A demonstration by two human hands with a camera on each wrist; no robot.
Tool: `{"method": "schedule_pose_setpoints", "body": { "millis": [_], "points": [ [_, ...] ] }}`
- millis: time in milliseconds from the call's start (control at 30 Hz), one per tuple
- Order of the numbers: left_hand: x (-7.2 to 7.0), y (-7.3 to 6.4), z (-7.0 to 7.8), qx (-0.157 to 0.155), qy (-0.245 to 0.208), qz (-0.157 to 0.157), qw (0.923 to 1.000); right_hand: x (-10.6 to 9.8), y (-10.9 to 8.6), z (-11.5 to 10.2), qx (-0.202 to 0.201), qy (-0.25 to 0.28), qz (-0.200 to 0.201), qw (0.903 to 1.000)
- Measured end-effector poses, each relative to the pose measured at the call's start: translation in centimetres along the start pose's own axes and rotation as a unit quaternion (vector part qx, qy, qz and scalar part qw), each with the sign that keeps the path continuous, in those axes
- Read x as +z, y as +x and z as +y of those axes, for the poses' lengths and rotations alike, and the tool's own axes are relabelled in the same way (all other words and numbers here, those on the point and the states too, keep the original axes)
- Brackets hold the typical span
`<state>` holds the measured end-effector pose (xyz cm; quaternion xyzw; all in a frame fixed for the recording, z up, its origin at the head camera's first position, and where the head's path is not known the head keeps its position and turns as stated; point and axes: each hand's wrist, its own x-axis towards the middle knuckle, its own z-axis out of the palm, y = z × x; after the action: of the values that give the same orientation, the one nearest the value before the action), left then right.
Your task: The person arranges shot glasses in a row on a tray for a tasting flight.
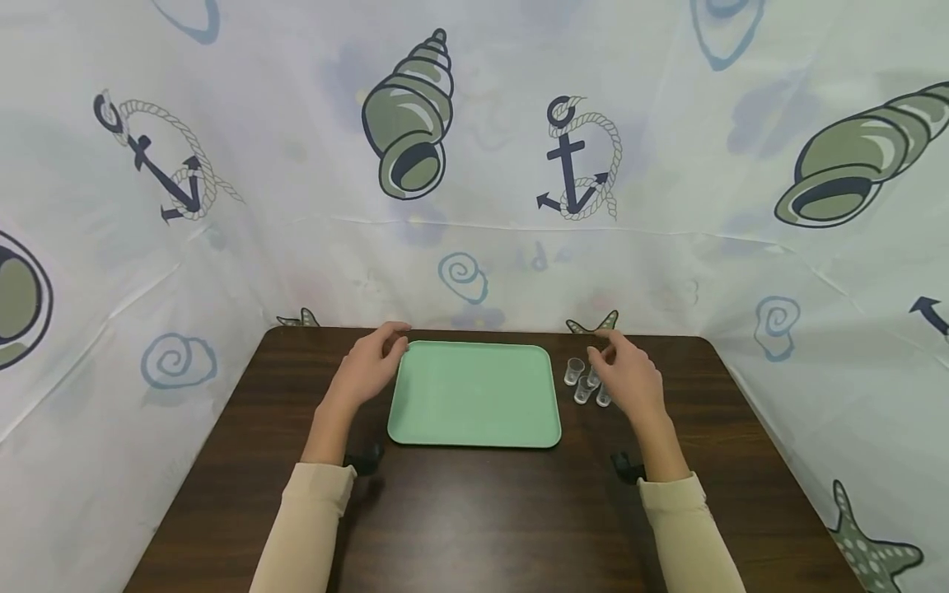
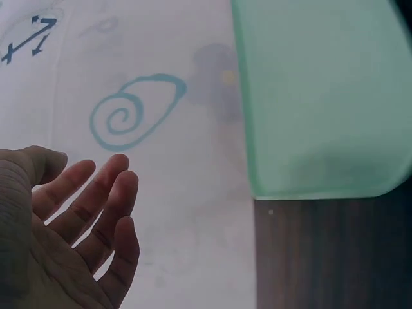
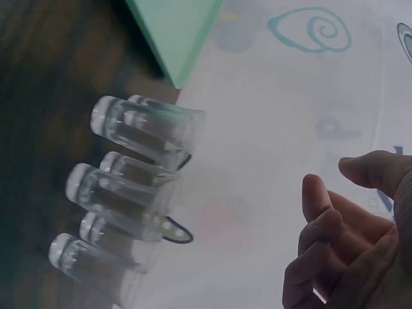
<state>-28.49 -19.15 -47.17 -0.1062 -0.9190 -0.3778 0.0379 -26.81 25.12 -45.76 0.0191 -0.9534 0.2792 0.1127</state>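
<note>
A light green rectangular tray (image 1: 474, 395) lies on the table. My left hand (image 1: 376, 362) hovers by its far left corner, fingers loosely bent; the left wrist view shows this hand (image 2: 90, 225) with nothing in it and the tray (image 2: 322, 96) off to the side. Several small clear shot glasses stand in a cluster just right of the tray, among them a front-left glass (image 1: 583, 390). Over them is my right hand (image 1: 626, 371), partly hiding the cluster. In the right wrist view that hand (image 3: 354, 238) is empty, thumb apart from the curved fingers, away from the glasses (image 3: 116, 199).
The dark wood table (image 1: 482, 519) ends at the back and sides against a hanging white sheet (image 1: 504, 272) printed with shells, anchors and starfish. A black wrist strap mount (image 1: 365, 459) sits at the left wrist, another mount (image 1: 627, 468) at the right.
</note>
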Motion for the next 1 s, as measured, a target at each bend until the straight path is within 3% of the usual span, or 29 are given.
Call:
{"method": "schedule_pose_setpoints", "body": {
  "millis": [167,333,500,733,1000],
  "points": [
    [0.7,-0.5,-1.2,-0.021,-0.033,-0.007,0.9992,0.4,-0.7,0.4,0.019,-0.01,-0.025,0.9994],
    [1.1,-1.0,-2.4,-0.054,-0.035,-0.003,0.9979,0.5,-1.2,0.6,0.05,-0.023,-0.059,0.9967],
    [2.1,-1.4,-4.0,-0.059,-0.065,0.001,0.9962,1.4,-1.4,1.2,0.075,-0.043,-0.083,0.9927],
    [3.7,-1.7,-5.8,-0.066,-0.086,0.0,0.9942,2.7,-1.4,1.8,0.082,-0.056,-0.085,0.9914],
    [4.8,-1.8,-6.6,-0.08,-0.086,-0.017,0.993,3.4,-1.7,2.1,0.104,-0.058,-0.089,0.9889]
  ]
}}
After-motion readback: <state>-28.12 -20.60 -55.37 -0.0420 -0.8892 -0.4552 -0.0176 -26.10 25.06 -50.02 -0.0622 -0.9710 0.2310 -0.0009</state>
